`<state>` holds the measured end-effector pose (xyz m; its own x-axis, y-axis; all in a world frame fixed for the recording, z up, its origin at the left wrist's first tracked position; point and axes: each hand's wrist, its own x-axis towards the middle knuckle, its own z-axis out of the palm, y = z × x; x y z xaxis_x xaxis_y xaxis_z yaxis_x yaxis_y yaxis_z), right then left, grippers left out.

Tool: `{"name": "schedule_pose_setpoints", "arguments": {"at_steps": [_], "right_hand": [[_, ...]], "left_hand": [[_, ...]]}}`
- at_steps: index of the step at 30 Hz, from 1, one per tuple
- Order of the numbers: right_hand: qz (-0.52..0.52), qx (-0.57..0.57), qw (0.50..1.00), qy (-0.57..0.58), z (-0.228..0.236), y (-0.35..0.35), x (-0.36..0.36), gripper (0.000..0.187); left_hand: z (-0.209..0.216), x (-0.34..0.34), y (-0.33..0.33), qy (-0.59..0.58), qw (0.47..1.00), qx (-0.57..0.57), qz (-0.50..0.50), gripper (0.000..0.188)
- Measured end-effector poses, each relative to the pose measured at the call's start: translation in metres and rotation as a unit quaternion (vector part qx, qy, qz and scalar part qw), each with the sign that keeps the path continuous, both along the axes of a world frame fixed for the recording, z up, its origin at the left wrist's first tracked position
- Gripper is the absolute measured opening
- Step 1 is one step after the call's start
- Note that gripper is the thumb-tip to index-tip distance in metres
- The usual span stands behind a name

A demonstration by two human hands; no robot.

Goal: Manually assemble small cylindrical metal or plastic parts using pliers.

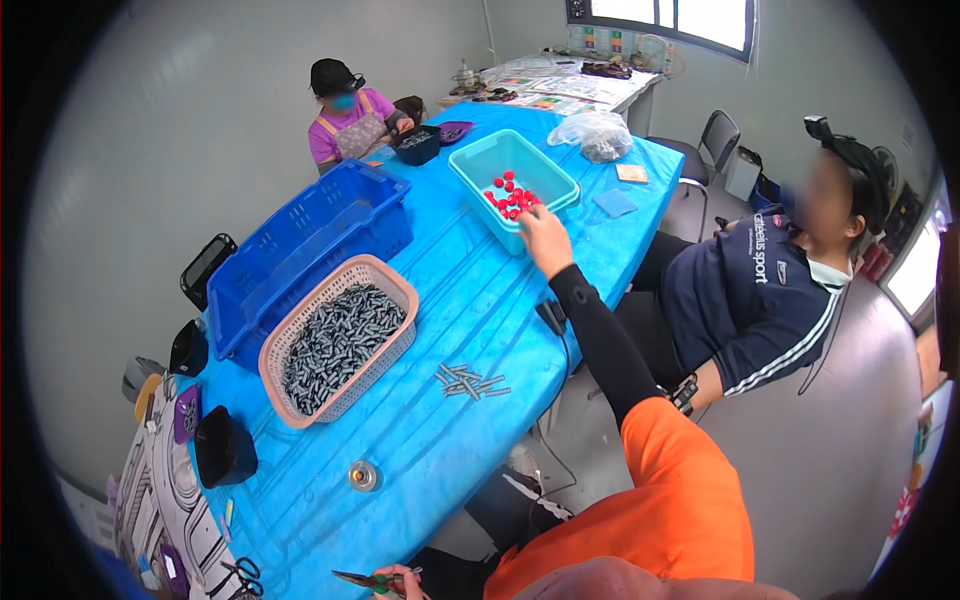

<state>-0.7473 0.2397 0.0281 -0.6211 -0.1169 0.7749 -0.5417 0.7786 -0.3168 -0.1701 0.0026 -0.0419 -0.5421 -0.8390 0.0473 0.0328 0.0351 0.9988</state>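
Your right hand (545, 238) at upper centre, fingers curled over red caps (512, 197) in the teal tub (470, 166) | left hand (395, 580) at bottom edge grips pliers (360, 578) | tabletop (470, 300)

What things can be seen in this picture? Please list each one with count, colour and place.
plastic table cover: one, bright blue, over the long table
teal plastic tub: one, far end, holding red round caps
blue plastic crate: one, left side
pink woven basket: one, beside the crate, full of grey metal pieces
loose grey metal pieces: small pile, table middle
right hand: at the tub rim
left hand: bottom edge, holding a thin tool
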Motion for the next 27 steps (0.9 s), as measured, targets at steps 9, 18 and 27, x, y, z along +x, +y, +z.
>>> {"name": "schedule_pose_setpoints", "arguments": {"at_steps": [9, 18, 27], "right_hand": [[-0.009, -0.047, 0.999, -0.013, -0.013, 0.012, 0.015, 0.021], [0.001, 0.005, 0.998, -0.069, 0.025, -0.017, -0.019, 0.023], [0.597, -0.371, 0.654, -0.281, 0.047, 0.010, 0.162, 0.042]], "left_hand": [[0.028, -0.011, 0.003, -0.038, 0.999, 0.024, -0.015, 0.020], [-0.067, -0.007, -0.052, -0.005, 0.999, -0.019, 0.031, 0.045], [-0.005, -0.019, -0.015, -0.008, 0.997, -0.047, -0.060, 0.029]]}}
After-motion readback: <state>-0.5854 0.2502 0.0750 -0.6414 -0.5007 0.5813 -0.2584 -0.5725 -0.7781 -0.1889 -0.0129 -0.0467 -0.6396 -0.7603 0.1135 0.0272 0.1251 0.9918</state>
